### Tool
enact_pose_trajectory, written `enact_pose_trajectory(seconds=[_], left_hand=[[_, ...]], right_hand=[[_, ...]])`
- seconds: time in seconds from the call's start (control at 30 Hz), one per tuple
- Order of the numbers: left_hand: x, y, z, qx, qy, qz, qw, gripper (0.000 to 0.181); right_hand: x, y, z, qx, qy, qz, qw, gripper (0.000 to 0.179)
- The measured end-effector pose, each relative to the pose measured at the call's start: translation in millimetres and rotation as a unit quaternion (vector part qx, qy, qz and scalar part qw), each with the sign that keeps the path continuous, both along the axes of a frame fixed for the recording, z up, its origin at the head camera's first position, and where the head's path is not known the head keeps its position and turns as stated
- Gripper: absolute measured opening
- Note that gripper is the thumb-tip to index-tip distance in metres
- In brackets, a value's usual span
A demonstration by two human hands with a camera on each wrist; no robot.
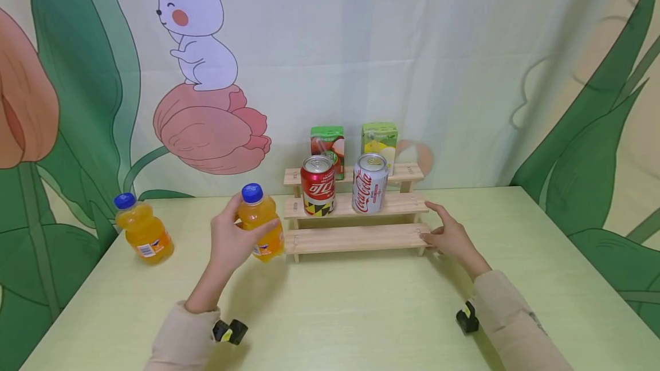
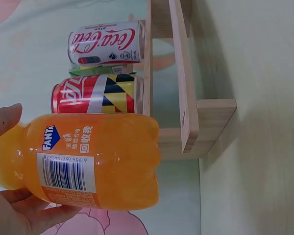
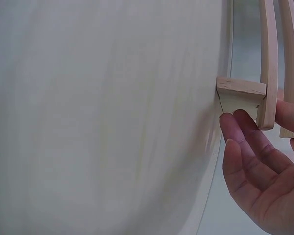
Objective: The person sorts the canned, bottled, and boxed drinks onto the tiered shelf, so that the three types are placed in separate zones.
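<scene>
My left hand point(image 1: 230, 239) grips an orange Fanta bottle point(image 2: 103, 161) with a blue cap, thumb and fingers round its upper part. The bottle leans slightly, its base close by the left end of the lowest step of a three-tier wooden shelf point(image 1: 356, 237). At the shelf's other end, my right hand point(image 1: 450, 240) holds the end of the lowest step, thumb over the board and fingertips point(image 3: 228, 120) beside its leg. A red cola can point(image 1: 318, 185) and a white Coca-Cola can point(image 1: 370, 183) stand on the middle step.
Two juice cartons stand on the top step, one red and green point(image 1: 327, 136), one light green point(image 1: 380, 130). A second orange bottle point(image 1: 144, 231) is on the table point(image 1: 350, 314) at far left. Behind hangs a printed curtain point(image 1: 319, 44).
</scene>
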State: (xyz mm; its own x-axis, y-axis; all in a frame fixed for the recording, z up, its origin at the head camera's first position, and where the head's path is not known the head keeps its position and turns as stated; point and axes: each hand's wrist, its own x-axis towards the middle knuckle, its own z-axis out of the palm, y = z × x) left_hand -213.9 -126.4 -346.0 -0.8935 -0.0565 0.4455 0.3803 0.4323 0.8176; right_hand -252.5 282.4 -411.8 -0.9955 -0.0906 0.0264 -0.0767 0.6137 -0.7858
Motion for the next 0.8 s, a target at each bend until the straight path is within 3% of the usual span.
enact_pose_trajectory(seconds=[0.3, 0.8], left_hand=[[0.3, 10.2, -0.4, -0.016, 0.021, -0.027, 0.9993, 0.055], [1.7, 23.4, 1.1, -0.018, 0.015, -0.052, 0.9983, 0.057]], right_hand=[[-1.1, 0.5, 0.2, 0.001, -0.002, -0.006, 1.0000, 0.072], [-0.2, 0.0, 0.2, 0.004, -0.001, -0.003, 1.0000, 0.073]])
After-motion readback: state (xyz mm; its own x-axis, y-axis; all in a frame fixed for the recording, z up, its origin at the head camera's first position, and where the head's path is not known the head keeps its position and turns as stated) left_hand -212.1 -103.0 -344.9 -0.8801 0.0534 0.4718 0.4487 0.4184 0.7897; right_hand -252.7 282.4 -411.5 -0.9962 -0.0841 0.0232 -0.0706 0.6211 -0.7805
